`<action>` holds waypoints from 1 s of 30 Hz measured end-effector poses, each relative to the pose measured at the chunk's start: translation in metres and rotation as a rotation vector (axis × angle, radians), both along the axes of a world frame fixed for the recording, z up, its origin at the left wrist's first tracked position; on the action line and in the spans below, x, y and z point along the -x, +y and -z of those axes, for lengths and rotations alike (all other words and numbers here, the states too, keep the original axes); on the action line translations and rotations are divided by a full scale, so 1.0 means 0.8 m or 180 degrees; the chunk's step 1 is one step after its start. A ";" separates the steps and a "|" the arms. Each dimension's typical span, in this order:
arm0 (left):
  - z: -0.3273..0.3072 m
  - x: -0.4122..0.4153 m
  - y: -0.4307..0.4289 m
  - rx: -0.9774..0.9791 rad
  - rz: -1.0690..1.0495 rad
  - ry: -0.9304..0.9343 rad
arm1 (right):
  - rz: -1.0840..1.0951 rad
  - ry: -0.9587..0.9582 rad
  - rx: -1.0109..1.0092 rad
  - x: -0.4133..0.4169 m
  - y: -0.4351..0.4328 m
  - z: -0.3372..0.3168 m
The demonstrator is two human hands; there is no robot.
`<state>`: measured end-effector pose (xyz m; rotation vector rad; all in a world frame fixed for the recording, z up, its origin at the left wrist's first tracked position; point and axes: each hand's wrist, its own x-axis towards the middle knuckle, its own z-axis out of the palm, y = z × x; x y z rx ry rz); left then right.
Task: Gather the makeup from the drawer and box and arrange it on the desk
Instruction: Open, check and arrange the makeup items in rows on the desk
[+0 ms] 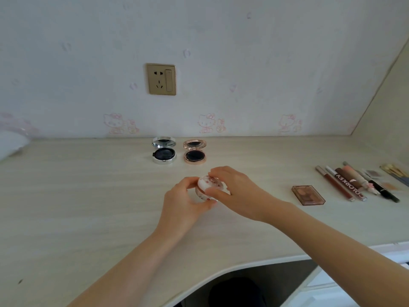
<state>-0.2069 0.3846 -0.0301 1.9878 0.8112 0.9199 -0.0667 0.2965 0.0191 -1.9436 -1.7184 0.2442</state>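
A round white compact (209, 185) with a red pattern sits between both hands at the middle of the pale wooden desk (88, 207). My left hand (186, 200) grips its left and lower side. My right hand (234, 191) pinches its lid from the right and top. Behind them a silver compact (163, 153) and a rose-gold compact (194, 154) lie open side by side near the wall. To the right lie a brown eyeshadow palette (308, 194) and a row of several lip glosses and pencils (354, 182).
A gold wall socket (161, 79) is above the compacts. A white object (11, 142) sits at the far left edge. Small brushes (394, 170) lie at the far right. The desk's curved front edge (221, 275) runs across the lower frame, with a white drawer unit (332, 289) below right.
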 end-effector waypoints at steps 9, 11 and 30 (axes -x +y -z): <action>0.004 0.004 0.002 -0.0255 -0.0094 0.0077 | -0.0109 -0.0273 -0.0048 0.014 0.003 0.003; 0.005 0.005 0.001 -0.0262 -0.0071 0.0106 | -0.0130 -0.0326 -0.0017 0.013 0.002 0.003; 0.004 0.010 0.001 -0.0290 0.0161 0.0469 | -0.0067 -0.0314 -0.0038 0.008 -0.002 0.014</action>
